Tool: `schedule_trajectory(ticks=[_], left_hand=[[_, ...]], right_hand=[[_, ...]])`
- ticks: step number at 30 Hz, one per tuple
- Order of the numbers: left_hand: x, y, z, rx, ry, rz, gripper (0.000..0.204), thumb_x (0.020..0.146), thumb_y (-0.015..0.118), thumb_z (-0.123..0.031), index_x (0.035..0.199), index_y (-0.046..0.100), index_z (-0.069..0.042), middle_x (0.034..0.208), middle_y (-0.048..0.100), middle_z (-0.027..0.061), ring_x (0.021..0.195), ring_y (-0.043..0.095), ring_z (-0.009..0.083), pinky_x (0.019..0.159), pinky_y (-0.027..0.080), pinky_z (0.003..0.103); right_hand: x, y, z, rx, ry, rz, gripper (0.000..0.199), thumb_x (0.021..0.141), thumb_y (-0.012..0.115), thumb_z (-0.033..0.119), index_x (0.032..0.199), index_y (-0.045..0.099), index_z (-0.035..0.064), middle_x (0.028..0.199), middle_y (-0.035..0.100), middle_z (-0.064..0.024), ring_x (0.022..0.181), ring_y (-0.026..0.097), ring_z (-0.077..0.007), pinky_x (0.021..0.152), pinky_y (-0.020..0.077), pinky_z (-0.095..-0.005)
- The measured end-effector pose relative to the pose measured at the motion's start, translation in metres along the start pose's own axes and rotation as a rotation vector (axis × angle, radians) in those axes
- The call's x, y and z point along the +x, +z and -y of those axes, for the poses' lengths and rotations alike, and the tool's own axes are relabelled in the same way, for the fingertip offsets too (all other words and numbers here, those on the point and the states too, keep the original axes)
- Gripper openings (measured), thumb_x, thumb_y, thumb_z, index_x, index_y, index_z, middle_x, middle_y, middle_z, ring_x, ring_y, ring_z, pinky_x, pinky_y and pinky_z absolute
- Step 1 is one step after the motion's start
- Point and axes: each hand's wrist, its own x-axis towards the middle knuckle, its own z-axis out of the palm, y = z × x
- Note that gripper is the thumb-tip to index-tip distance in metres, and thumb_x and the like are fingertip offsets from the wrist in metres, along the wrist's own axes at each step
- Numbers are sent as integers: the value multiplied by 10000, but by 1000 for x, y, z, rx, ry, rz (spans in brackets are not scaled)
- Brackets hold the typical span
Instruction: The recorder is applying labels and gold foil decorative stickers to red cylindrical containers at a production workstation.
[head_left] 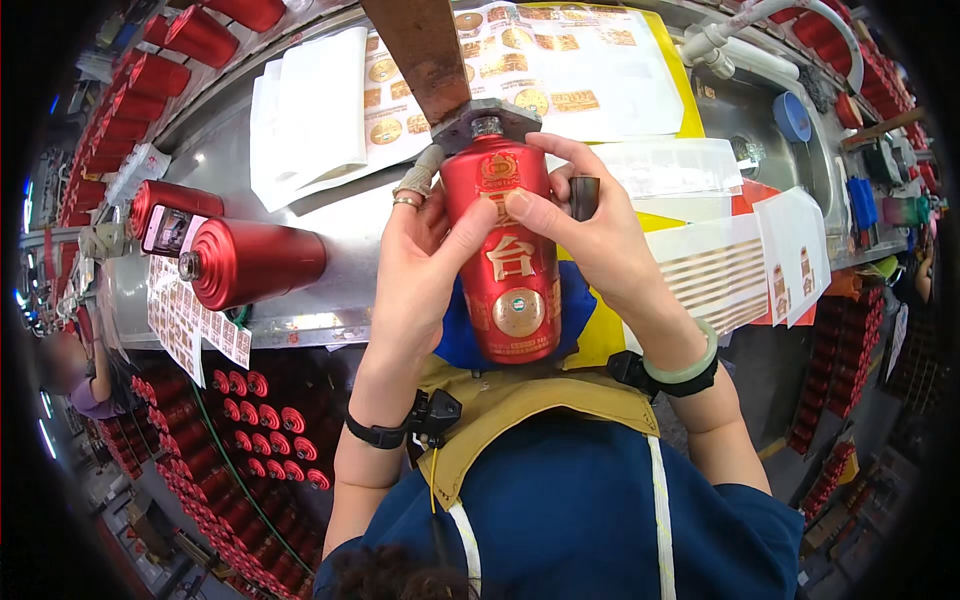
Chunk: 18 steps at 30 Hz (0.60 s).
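Note:
A red bottle (482,215) with gold lettering and emblems lies in front of me, its neck pointing away. My left hand (418,245) grips its left side, the thumb pressed on the front; a pale cover wraps one fingertip. From the right, my right hand (600,225) holds the same bottle, its thumb on the gold lettering. A small dark object (584,199) is tucked among the right fingers; its kind is unclear. The bottle's neck meets a grey metal block (513,116) at the end of a brown bar (418,50). Blue material (453,325) shows beneath the bottle.
Two more red bottles (270,264) lie at the left, near a phone (172,232). Sheets of gold decals (600,65) and blank white paper (308,110) cover the far bench. Striped sheets (705,272) lie at right, below a blue cup (792,118). Many bottles fill racks (215,480).

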Motion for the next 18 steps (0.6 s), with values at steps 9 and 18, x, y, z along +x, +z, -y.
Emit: schedule_trajectory(ticks=[9,18], left_hand=[[-9,0,-3,-78,-14,3,794,965,732,-58,1600,259,11,1466,530,183,1343,546,230,1124,469,393],[-23,2,1,67,-68,45,915,902,789,-19,1608,208,-21,1489,497,191,1349,550,249,1122,487,404]], right_hand=[[-1,-10,-5,-94,37,-15,698,933,803,165,1502,442,-16,1018,680,-48,954,660,-113,834,533,-263],[-7,-9,-8,-41,-45,42,715,940,800,181,1522,429,-3,941,631,-22,894,621,-91,784,503,-250]])
